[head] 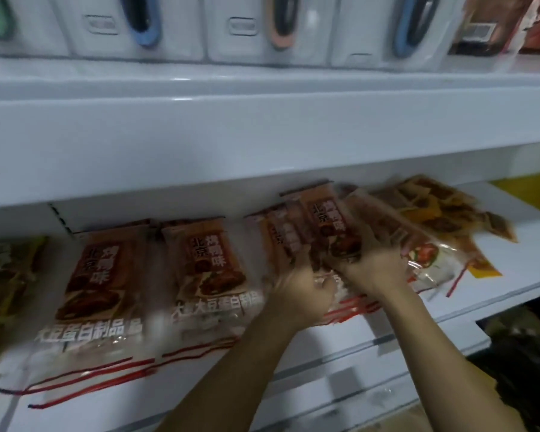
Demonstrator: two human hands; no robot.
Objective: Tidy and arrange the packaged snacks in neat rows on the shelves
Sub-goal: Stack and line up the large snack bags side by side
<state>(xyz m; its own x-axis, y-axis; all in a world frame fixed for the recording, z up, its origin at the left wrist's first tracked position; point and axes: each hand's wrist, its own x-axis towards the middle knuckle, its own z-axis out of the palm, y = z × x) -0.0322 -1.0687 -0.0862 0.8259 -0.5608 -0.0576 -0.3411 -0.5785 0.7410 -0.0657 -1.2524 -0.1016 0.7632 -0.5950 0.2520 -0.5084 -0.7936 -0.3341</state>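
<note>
- Both my hands reach in over the white lower shelf (340, 363), side by side near the middle of the row of snack packs.
- My right hand (370, 271) grips a brown-orange snack pack (331, 222): its fingers are curled round the lower end of the pack, which stands raised and tilted above the ones lying under it.
- My left hand (300, 291) lies just beside the right one, touching it or nearly so. Its fingers curl down onto the stack of similar packs (281, 235) beneath, but the blur keeps me from telling whether they pinch a pack or only press on it.
- To the left of my hands, two flat stacks of the same brown pack lie side by side on the shelf: the far-left stack (94, 291) and the middle stack (212, 275), each with white lettering and red-edged clear strips toward the shelf's front edge.
- Further left, at the frame's edge, lie greenish packs (3, 275), blurred.
- To the right of my hands a clear pack with a red and green picture (424, 257) lies partly under the held stack, and beyond it a loose heap of yellow-brown packs (449, 210) sprawls at angles.
- On the upper shelf (262, 126) stand white boxes (262, 26) with coloured oval shapes on their fronts.
</note>
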